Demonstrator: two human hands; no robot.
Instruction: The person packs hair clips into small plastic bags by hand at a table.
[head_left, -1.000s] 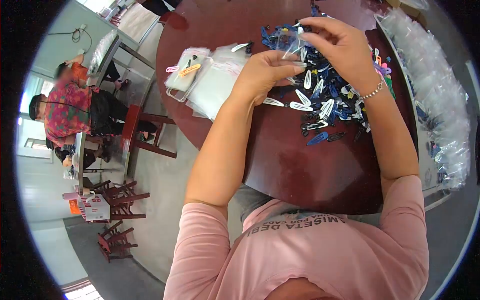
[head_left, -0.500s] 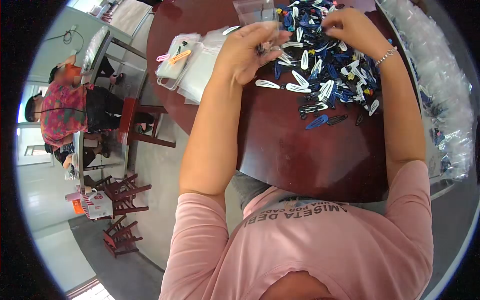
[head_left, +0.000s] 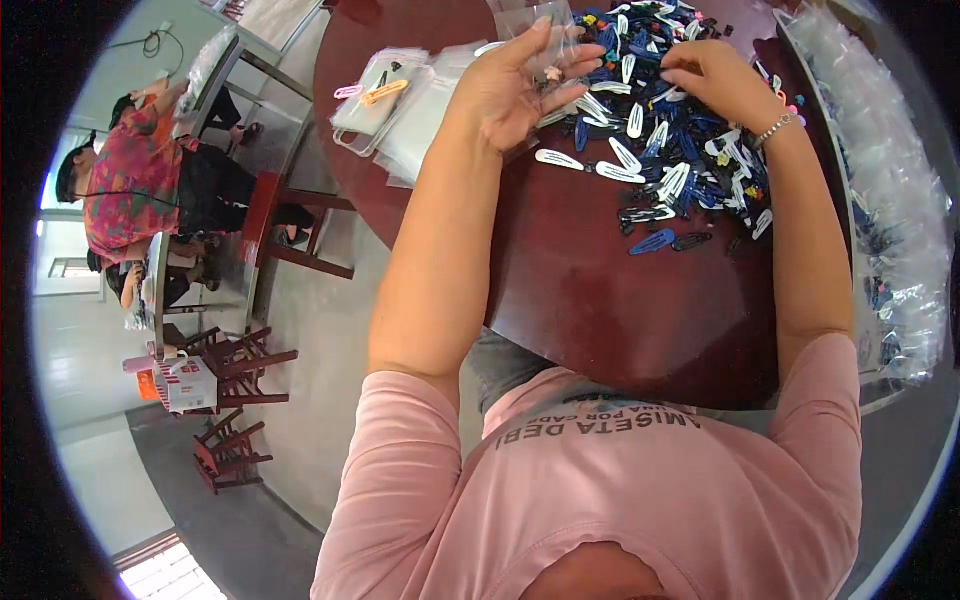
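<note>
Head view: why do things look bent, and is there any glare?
Head view: outer parts curve inside a round image, likely from a wide lens; same head view: pale glare on the red table, glints on the clear plastic, hair clips mostly distinct.

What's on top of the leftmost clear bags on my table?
On the bags lie an orange clip and small black pieces, with a pink clip at the edge. What lies beneath the top bag is mostly covered.
</note>
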